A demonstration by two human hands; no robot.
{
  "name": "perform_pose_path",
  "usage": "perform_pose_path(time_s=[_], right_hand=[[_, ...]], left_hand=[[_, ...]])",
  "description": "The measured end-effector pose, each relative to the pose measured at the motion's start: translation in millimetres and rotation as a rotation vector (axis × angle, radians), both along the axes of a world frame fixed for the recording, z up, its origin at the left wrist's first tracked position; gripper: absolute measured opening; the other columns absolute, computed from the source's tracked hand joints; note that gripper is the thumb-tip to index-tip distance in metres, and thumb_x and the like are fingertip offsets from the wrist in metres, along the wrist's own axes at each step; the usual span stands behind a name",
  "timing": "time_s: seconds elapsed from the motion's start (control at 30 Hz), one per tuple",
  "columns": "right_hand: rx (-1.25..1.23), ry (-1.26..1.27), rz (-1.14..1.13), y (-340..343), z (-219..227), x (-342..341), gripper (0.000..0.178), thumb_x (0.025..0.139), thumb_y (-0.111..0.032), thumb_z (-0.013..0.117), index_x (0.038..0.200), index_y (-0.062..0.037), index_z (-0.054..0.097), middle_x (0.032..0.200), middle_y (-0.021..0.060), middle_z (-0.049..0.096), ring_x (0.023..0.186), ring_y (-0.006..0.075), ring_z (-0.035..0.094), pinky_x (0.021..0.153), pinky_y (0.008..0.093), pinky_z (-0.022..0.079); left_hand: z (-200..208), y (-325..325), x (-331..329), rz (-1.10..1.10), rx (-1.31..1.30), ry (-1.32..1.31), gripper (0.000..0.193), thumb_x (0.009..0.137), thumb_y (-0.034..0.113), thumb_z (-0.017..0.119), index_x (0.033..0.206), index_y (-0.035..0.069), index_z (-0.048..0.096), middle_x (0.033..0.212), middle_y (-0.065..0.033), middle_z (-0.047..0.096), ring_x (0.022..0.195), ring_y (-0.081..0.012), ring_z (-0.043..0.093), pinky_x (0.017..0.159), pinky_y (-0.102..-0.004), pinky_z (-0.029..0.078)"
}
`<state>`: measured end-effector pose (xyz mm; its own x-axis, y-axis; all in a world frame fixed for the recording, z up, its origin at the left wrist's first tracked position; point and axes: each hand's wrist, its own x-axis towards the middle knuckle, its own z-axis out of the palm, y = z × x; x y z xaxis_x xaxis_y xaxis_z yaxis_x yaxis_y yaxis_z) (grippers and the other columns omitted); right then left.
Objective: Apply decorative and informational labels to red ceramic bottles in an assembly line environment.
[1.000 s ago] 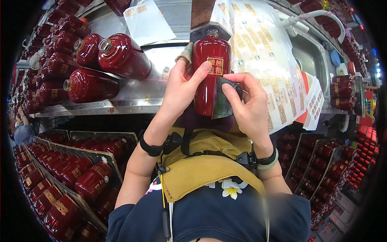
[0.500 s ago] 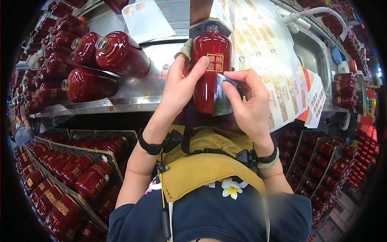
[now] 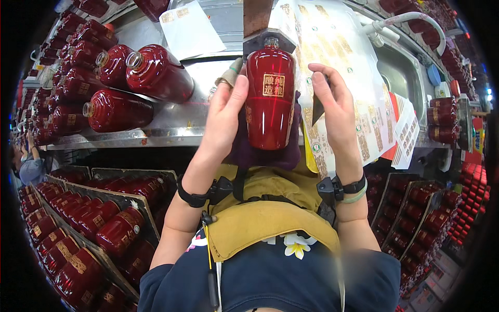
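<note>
A dark red glass bottle with a gold square decal on its front lies on a purple cloth, its clear neck pointing away from me. Just left of it is my left hand, thumb and fingers stretched out, a beige fabric finger cover on one finger. It grips nothing; whether it touches the bottle I cannot tell. To the right, apart from the bottle, my right hand holds a thin, dark, flat scraper-like piece, partly hidden by the fingers.
Several red bottles lie or stand on the metal counter at left. Decal sheets spread to the right, by a sink with a white faucet. A white sheet lies behind. Bottle-filled crates flank me below.
My right hand has moved right, off the bottle, with the dark flat piece. My left thumb has come off the bottle's front and that hand has shifted left.
</note>
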<state>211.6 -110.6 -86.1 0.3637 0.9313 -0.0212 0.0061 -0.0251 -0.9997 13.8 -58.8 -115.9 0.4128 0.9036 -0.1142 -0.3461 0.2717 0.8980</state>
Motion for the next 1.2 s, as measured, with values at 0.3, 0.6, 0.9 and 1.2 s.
perform_pose_path(time_s=[0.3, 0.6, 0.9, 1.2], right_hand=[[-0.157, 0.104, 0.122, 21.6, -4.5, -10.1, 0.035, 0.093, -0.027, 0.08, 0.106, -0.0021, 0.059, 0.085, -0.0032, 0.057, 0.077, 0.0046, 0.05, 0.07, 0.0216, 0.044], [-0.131, 0.113, 0.129, 25.0, -13.6, -9.3, 0.034, 0.092, -0.025, 0.081, 0.104, -0.0012, 0.06, 0.086, -0.0031, 0.058, 0.077, 0.0048, 0.051, 0.072, 0.0218, 0.045], [0.073, -0.251, 0.044, 22.1, 6.9, 4.2, 0.033, 0.096, -0.029, 0.078, 0.111, -0.0035, 0.063, 0.086, -0.0047, 0.057, 0.079, 0.0035, 0.05, 0.071, 0.0199, 0.043], [-0.119, 0.126, 0.061, 15.4, -26.6, -19.2, 0.031, 0.094, -0.028, 0.08, 0.098, -0.0062, 0.058, 0.079, -0.0075, 0.044, 0.073, 0.0032, 0.039, 0.064, 0.0209, 0.034]], left_hand=[[-2.2, -8.7, 18.1, 0.086, 0.152, 0.099, 0.072, 0.097, 0.015, 0.073, 0.153, -0.004, 0.033, 0.142, -0.0161, 0.056, 0.127, -0.0205, 0.058, 0.109, -0.0361, 0.048], [3.0, -11.8, 17.4, 0.045, 0.117, 0.167, 0.066, 0.099, 0.017, 0.072, 0.15, -0.003, 0.036, 0.139, -0.0158, 0.057, 0.126, -0.0201, 0.059, 0.107, -0.0359, 0.049], [2.9, -11.6, 19.4, 0.071, 0.18, 0.227, 0.07, 0.1, 0.019, 0.069, 0.154, -0.005, 0.032, 0.142, -0.0176, 0.055, 0.128, -0.0207, 0.057, 0.108, -0.0352, 0.048], [-1.2, 11.7, 21.0, 0.08, 0.085, 0.06, 0.069, 0.105, 0.02, 0.063, 0.158, -0.005, 0.028, 0.146, -0.0185, 0.052, 0.133, -0.0219, 0.054, 0.11, -0.0345, 0.046]])
